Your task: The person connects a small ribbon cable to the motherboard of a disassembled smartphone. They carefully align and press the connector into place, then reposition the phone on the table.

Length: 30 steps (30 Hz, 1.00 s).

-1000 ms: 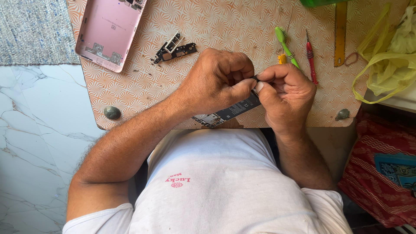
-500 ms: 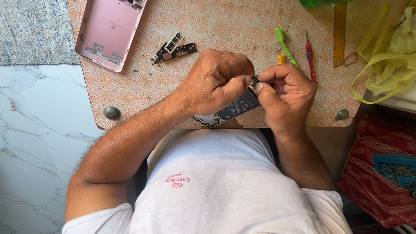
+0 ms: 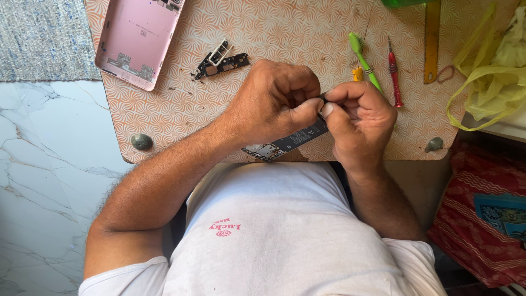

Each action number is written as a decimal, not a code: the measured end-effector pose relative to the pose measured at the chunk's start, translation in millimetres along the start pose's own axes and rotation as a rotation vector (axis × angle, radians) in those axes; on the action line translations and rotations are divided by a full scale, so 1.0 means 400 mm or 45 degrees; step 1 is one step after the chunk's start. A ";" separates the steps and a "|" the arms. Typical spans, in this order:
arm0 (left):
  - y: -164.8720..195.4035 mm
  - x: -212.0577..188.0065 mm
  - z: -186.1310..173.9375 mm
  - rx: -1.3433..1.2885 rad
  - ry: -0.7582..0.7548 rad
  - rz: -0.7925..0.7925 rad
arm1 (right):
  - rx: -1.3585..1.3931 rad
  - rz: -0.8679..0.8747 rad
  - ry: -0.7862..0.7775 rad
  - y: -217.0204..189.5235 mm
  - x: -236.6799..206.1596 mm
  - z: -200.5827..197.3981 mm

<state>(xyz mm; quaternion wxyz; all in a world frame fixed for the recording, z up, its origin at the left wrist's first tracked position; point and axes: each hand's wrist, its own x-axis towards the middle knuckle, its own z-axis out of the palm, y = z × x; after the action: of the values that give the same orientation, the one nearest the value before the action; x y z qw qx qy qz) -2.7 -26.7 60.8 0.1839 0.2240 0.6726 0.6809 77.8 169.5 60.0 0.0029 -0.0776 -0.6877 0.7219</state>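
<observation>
A dark, narrow phone circuit board [image 3: 290,143] is held over the near edge of the small table [image 3: 181,115], tilted up to the right. My left hand [image 3: 274,104] wraps over the board from the left, thumb pressed on its upper end. My right hand [image 3: 359,123] grips the same end from the right, with thumb and forefinger pinched at a small part near the top. The fingertips of both hands meet there and hide that part. The board's lower end, with metal shields, sticks out below my left hand.
On the orange swirl-patterned table lie a pink phone back shell [image 3: 139,38], small dark parts [image 3: 219,61], a green brush [image 3: 364,55], a red screwdriver [image 3: 394,71] and a yellow ruler [image 3: 432,38]. A yellow plastic bag [image 3: 493,71] and red cloth [image 3: 482,219] lie at the right.
My fingertips have shifted slightly at the board's upper end. The board and both hands stay in about the same place.
</observation>
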 end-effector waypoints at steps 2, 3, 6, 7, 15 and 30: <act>-0.002 -0.002 -0.004 0.006 0.014 0.035 | -0.024 -0.033 -0.067 -0.006 0.001 0.002; -0.003 -0.003 -0.004 0.006 0.020 0.052 | -0.038 -0.048 -0.098 -0.010 0.001 0.002; -0.009 -0.004 -0.010 0.003 0.016 0.043 | -0.083 -0.006 -0.148 -0.015 0.002 0.006; -0.011 -0.005 -0.012 -0.016 0.009 0.014 | -0.100 0.011 -0.154 -0.016 0.001 0.009; -0.017 -0.011 -0.025 -0.113 -0.035 -0.006 | -0.210 0.082 -0.126 -0.032 -0.020 0.021; -0.012 -0.008 -0.038 0.327 0.010 0.455 | -0.262 0.096 -0.120 -0.043 -0.020 0.029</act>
<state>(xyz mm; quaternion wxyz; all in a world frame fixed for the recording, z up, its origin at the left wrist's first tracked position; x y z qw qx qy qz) -8.7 -41.3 55.9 0.0277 0.3586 0.7042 0.6121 82.7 157.9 78.5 -0.0646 -0.0693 -0.7540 0.6500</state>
